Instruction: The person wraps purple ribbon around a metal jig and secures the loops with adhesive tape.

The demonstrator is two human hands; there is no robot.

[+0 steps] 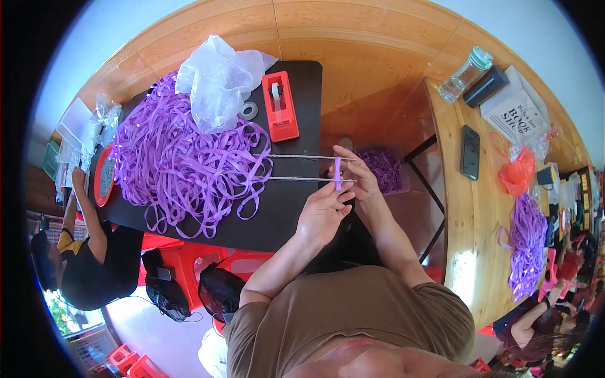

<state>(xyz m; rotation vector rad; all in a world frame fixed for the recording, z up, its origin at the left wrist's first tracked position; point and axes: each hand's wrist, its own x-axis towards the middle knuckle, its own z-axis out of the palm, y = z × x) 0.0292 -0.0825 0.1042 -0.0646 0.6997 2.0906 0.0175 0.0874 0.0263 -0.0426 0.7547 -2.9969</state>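
While both forearms reach forward from the near side, elbows bent, the left hand (322,214) sits just left of and nearer than the right hand (361,178), which angles in from the right. Between them, a short purple strip (338,169) stands across the free ends of two thin metal rods (301,179), which run out past the right edge of the dark table (258,227). The left fingers are bent and bunched at the strip's near end; the right fingers are curled and slightly parted around its right side. Whether either hand's fingertips actually pinch it, I cannot tell. Left of the rods lies a big heap of purple ribbon (183,157), with a red tape dispenser (288,125) beyond the rods.
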